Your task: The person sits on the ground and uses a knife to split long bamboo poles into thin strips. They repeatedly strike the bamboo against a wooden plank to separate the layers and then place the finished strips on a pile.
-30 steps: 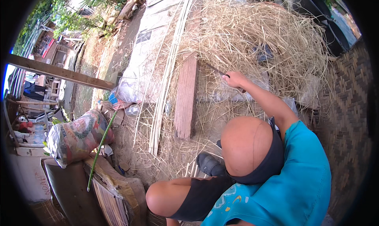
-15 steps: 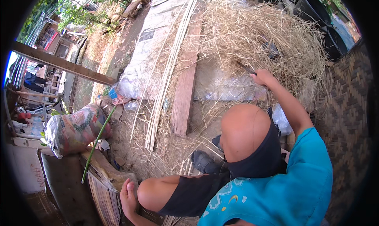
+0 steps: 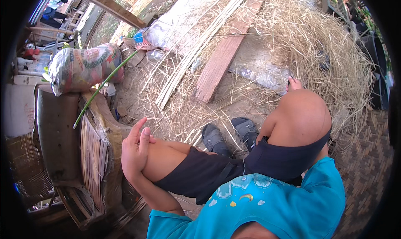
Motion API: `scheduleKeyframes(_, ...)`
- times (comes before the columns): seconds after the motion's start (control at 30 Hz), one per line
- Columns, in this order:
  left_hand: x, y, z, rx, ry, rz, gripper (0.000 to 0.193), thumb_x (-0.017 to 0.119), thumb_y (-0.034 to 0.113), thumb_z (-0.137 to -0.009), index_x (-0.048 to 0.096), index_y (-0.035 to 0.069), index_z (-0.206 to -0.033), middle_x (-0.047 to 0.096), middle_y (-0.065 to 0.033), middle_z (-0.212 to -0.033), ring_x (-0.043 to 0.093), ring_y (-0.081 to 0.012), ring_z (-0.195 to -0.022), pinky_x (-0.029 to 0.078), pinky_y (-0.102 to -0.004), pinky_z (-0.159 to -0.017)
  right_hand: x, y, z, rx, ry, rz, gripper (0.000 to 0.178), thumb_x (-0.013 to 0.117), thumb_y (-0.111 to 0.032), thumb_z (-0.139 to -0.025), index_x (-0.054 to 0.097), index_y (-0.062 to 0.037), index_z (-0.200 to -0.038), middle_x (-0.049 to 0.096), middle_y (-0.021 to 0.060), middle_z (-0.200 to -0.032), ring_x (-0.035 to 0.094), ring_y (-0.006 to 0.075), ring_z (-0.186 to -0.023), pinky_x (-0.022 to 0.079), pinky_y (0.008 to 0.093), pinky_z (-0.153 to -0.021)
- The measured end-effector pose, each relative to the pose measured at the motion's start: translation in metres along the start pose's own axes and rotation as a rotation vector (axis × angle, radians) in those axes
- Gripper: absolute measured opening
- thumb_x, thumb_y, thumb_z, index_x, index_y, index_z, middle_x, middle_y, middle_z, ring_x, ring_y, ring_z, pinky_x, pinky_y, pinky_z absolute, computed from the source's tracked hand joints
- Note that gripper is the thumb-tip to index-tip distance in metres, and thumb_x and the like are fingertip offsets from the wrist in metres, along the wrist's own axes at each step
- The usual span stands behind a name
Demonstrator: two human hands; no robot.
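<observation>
The plank (image 3: 229, 55) is matt wood, rough-grained. The split strips (image 3: 200, 52) look like dry, matt wood; the shavings pile (image 3: 309, 34), fibrous and rough. The stuffed sack (image 3: 83, 67) is creased plastic, glossy at one end. My T-shirt (image 3: 275, 209) is smooth cloth; my shorts (image 3: 284, 159), matt cloth.

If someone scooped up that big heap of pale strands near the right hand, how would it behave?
The heap of pale strands would probably feel light for its bulk, since it looks loose and thin-stranded. It would likely flex and tangle, as many pieces curve and cross. Some might drop away, given the stray ends around its edge.
</observation>
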State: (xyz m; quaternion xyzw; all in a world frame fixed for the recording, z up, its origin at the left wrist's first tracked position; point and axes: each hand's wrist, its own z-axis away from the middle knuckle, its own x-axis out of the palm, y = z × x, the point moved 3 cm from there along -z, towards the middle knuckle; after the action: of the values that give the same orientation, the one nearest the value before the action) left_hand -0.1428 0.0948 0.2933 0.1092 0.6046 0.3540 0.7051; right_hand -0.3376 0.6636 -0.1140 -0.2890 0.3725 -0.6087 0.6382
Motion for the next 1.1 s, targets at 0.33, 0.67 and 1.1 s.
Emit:
scheduleKeyframes(0.33, -0.015, -0.101, -0.034, 0.160, -0.037, 1.017, 0.051, 0.052, 0.035, -0.107, 0.047, 0.000, -0.144, 0.069, -0.0161, -0.104, 0.069, -0.0233, -0.095, 0.055, -0.0382, -0.089, 0.113, 0.071, 0.076, 0.009, 0.149, -0.161, 0.032, 0.062, -0.033, -0.100, 0.055, -0.0076, -0.118, 0.057, 0.0044, -0.078, 0.056, 0.0127, -0.055, 0.048, 0.0302, -0.043)
scheduleKeyframes(0.67, 0.128, -0.425, -0.154, -0.658, 0.372, 0.377, 0.090, 0.067, 0.066, -0.086, 0.046, 0.005, -0.149, 0.049, -0.0262, -0.144, 0.048, -0.0343, -0.134, 0.038, -0.0517, -0.108, 0.164, 0.051, 0.128, -0.125, -0.003, -0.151, 0.034, 0.058, -0.023, -0.103, 0.052, -0.0041, -0.131, 0.057, 0.0048, -0.080, 0.056, 0.0118, -0.058, 0.048, 0.0283, -0.046)
scheduleKeyframes(1.1, 0.286, -0.210, -0.189, -0.342, -0.187, -0.194, 0.122, 0.071, 0.076, -0.074, 0.017, 0.006, -0.158, 0.002, -0.0428, -0.159, 0.005, -0.0525, -0.152, 0.008, -0.0680, -0.118, 0.147, 0.051, 0.126, -0.095, 0.046, -0.016, 0.044, 0.058, -0.018, -0.103, 0.046, -0.0023, -0.142, 0.058, 0.0054, -0.084, 0.057, 0.0113, -0.060, 0.049, 0.0280, -0.048)
